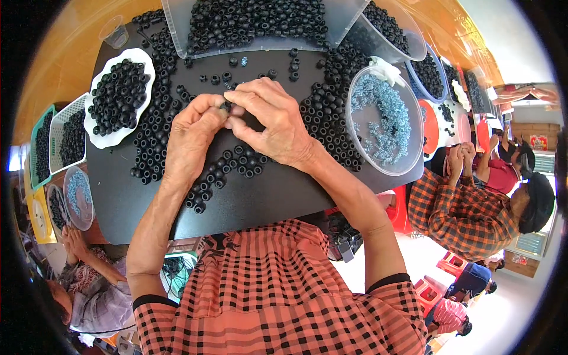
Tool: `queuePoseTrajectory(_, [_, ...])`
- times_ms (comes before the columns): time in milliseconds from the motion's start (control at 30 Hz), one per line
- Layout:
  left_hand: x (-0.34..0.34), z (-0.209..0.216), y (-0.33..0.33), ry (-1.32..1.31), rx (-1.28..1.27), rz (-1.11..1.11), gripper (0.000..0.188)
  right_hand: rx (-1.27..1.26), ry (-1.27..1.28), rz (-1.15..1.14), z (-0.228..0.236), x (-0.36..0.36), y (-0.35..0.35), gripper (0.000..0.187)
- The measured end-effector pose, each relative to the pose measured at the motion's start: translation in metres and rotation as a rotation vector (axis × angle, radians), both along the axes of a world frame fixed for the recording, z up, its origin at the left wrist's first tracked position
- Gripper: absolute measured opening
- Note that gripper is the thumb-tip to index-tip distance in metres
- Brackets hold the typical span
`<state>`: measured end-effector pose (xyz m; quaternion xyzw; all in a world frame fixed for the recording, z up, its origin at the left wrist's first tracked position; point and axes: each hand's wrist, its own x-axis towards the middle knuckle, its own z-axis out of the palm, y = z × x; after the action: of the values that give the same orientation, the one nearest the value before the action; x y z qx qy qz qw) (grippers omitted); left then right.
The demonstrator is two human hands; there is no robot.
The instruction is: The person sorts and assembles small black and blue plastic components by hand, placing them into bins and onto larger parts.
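My left hand (pixel 194 133) and my right hand (pixel 273 121) meet above the middle of the dark table. Thumb and fingers of both are pinched together around a small black round part (pixel 225 106), mostly covered by the fingertips. Just beyond my fingers lie a few loose black hollow, bead-like parts (pixel 226 77) and a small pale blue piece (pixel 244 61). A heap of the same black parts (pixel 155 139) spreads beside my left hand, another heap (pixel 331 112) beside my right. Between my wrists, more black parts (pixel 236 161) lie in a loose line.
A large clear bin (pixel 254 44) of black parts stands at the far side. At left is a white scalloped plate (pixel 93 137) of them; at right, a round clear tub (pixel 370 121) with small blue pieces. Other people sit nearby, one in a checked orange shirt (pixel 467 213).
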<state>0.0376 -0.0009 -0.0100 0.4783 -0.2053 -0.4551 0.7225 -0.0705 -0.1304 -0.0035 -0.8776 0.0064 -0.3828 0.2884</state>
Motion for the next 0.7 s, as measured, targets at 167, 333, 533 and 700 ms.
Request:
queuePoseTrajectory(167, [0.0001, -0.0019, 0.0030, 0.130, -0.063, -0.078, 0.010, -0.065, -0.007, -0.011, -0.0052, 0.0003, 0.0012, 0.038])
queuePoseTrajectory(333, [0.0060, -0.0073, 0.0047, 0.131, -0.032, -0.136, 0.011, -0.106, -0.036, -0.020, -0.0090, 0.0016, 0.0028, 0.038])
queuePoseTrajectory(533, [0.0047, -0.0044, 0.0025, 0.156, 0.002, -0.150, 0.014, -0.071, -0.024, 0.008, -0.0071, 0.0007, 0.0017, 0.033])
queuePoseTrajectory(700, [0.0081, -0.0067, 0.0042, 0.165, -0.001, -0.176, 0.016, -0.034, -0.003, 0.032, -0.0082, 0.0014, 0.0016, 0.030])
